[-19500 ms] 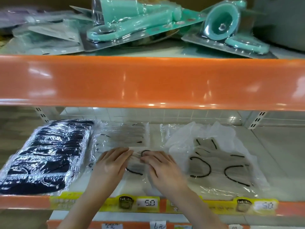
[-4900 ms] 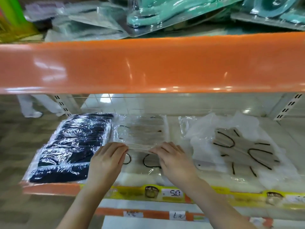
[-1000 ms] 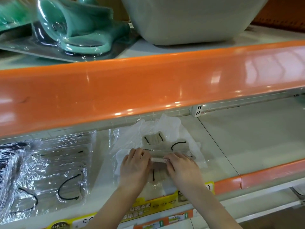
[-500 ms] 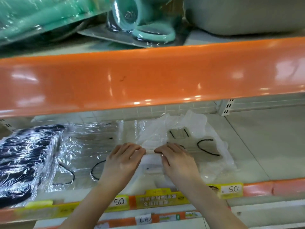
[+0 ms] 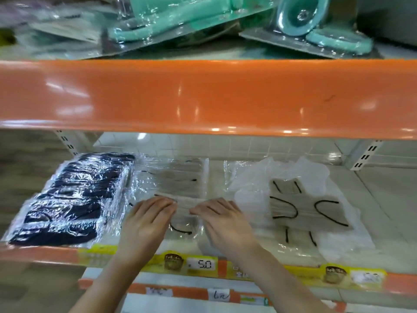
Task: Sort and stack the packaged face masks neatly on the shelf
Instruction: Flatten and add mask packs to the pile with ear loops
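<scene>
A packaged beige face mask lies on the middle stack of clear-wrapped beige masks on the white shelf. My left hand and my right hand both rest on it with fingers fairly straight, fingertips at its two ends. A stack of dark navy masks in clear wrap sits to the left. To the right, loose beige masks with black ear loops lie crossed on a crumpled white plastic bag.
An orange shelf beam runs overhead, with teal packaged items above it. Yellow price labels line the front edge. The shelf surface to the far right is bare white.
My hands carried a packaged beige mask from the right-hand pile leftward onto the middle stack. The camera view swung left with them, so the navy stack now shows fully.
</scene>
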The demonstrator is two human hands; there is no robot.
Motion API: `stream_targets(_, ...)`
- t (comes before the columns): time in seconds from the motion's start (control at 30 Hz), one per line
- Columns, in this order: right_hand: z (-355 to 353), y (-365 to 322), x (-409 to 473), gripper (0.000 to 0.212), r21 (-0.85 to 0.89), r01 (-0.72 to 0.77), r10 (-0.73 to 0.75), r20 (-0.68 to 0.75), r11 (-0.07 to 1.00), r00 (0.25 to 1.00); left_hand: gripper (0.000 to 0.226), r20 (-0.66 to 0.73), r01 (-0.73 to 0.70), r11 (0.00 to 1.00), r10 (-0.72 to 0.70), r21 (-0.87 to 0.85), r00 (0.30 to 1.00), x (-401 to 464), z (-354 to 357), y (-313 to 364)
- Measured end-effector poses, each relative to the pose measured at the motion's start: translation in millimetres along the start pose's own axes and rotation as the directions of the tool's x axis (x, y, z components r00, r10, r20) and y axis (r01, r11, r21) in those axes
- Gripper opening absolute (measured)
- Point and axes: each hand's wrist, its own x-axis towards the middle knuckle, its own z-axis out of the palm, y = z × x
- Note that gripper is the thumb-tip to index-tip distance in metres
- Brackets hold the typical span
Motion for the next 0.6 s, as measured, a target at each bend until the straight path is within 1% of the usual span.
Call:
stream_targets(0.07,10.6,-8.5,3.6,0.056,-0.002,0.007,-0.007,0.06,1.0,0.998,0.017,0.006,0.023,1.0,-0.023,0.013,1.0,-10.0,-1.7,-8.2)
stream_targets(0.13,21.6,-15.6,6.1,0.053,-0.005,0.008,-0.007,0.065,1.0,0.998,0.02,0.011,0.044,0.999,-0.045,0.021,0.999,-19.1,-2.9,-14.5)
stream_targets(0.23,38.4,-23.1,6.9,0.048,-0.022,-0.01,0.011,0.049,1.0,0.999,0.016,0.044,0.072,0.997,-0.074,0.026,0.996,-34.1,-3.8,-22.8)
stream_targets(0.3,47.9,-26.9,5.8,0.049,-0.031,-0.018,0.02,0.064,0.999,0.998,0.015,0.079,0.083,0.996,-0.084,0.017,0.993,-42.7,-5.2,-26.8)
stream_targets(0.37,55.3,-30.9,4.1,0.045,-0.046,-0.022,0.026,0.08,0.999,0.996,0.013,0.106,0.09,0.996,-0.091,0.01,0.99,-49.7,-6.8,-28.7)
stream_targets(0.43,63.7,-34.0,1.5,0.039,-0.063,-0.038,0.042,0.075,0.997,0.996,0.009,0.125,0.1,0.995,-0.099,0.002,0.987,-55.6,-7.3,-30.9)
stream_targets(0.53,76.5,-35.4,-3.4,0.039,-0.075,-0.088,0.091,0.036,0.993,0.995,0.013,0.156,0.135,0.99,-0.127,-0.044,0.98,-62.2,-6.6,-35.6)
stream_targets(0.6,80.7,-37.4,-5.4,0.027,-0.092,-0.094,0.092,-0.02,0.991,0.996,0.015,0.176,0.152,0.986,-0.137,-0.074,0.975,-64.7,-5.7,-38.8)
